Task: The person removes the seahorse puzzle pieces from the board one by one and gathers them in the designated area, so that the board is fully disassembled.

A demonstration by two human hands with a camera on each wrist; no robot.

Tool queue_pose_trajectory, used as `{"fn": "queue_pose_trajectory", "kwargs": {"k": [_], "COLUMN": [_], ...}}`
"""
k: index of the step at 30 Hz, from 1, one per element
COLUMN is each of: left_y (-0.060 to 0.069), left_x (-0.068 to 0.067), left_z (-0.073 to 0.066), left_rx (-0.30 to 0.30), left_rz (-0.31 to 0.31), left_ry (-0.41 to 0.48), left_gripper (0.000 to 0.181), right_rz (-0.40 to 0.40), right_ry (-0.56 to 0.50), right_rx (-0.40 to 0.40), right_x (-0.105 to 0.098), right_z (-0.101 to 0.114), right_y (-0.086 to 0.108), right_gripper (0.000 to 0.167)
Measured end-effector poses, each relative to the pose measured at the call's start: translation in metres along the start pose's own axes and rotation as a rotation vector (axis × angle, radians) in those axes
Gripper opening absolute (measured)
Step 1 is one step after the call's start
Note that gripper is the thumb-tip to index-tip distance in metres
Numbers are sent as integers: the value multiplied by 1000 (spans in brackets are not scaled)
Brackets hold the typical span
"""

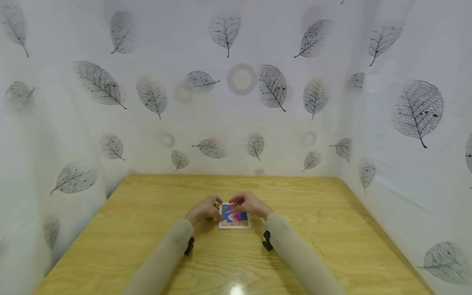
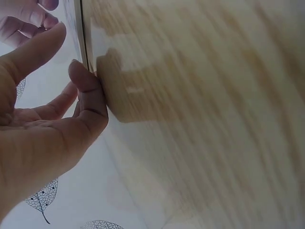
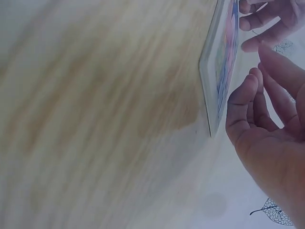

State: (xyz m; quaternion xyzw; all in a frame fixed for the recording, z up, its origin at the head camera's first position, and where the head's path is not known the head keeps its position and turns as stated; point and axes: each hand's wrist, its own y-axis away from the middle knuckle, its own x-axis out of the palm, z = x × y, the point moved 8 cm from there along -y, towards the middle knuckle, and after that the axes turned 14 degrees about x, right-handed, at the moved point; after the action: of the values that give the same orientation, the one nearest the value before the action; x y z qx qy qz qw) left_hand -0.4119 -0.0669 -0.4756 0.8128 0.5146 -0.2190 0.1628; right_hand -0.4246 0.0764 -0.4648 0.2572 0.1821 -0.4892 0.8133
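Observation:
A small square picture board point(image 1: 236, 220) with a white border lies flat on the wooden table, showing pink, blue and green artwork. At its left edge is my left hand point(image 1: 205, 208), fingers loosely bent. In the left wrist view, a bent finger of the left hand point(image 2: 52, 126) rests by the edge of the board point(image 2: 81, 28), low at the tabletop. Over the board's upper right part hovers my right hand point(image 1: 253, 204), hiding that corner. The right wrist view has the right hand point(image 3: 271, 124) above the board point(image 3: 218, 71), its fingers loosely curved with nothing visible between them.
The wooden table point(image 1: 317, 233) stretches out on both sides of the board. White curtains point(image 1: 236, 114) printed with grey leaves enclose its back, left and right. A black strap piece point(image 1: 267, 241) sits at the right wrist, another point(image 1: 189, 246) at the left.

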Motion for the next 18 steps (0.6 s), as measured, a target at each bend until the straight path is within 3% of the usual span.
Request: {"fn": "queue_pose_trajectory", "kwargs": {"k": [12,18], "left_y": [-4,0], "left_x": [1,0], "left_z": [7,1], "left_rx": [-33,-21], "left_rz": [30,35], "left_ry": [-71,-97], "left_gripper": [62,57], "right_rz": [64,61], "right_ry": [38,74], "right_rx": [13,47], "right_x": [3,5], "right_z": [-1,-2], "right_y": [-15,-20], "right_gripper": [41,36]}}
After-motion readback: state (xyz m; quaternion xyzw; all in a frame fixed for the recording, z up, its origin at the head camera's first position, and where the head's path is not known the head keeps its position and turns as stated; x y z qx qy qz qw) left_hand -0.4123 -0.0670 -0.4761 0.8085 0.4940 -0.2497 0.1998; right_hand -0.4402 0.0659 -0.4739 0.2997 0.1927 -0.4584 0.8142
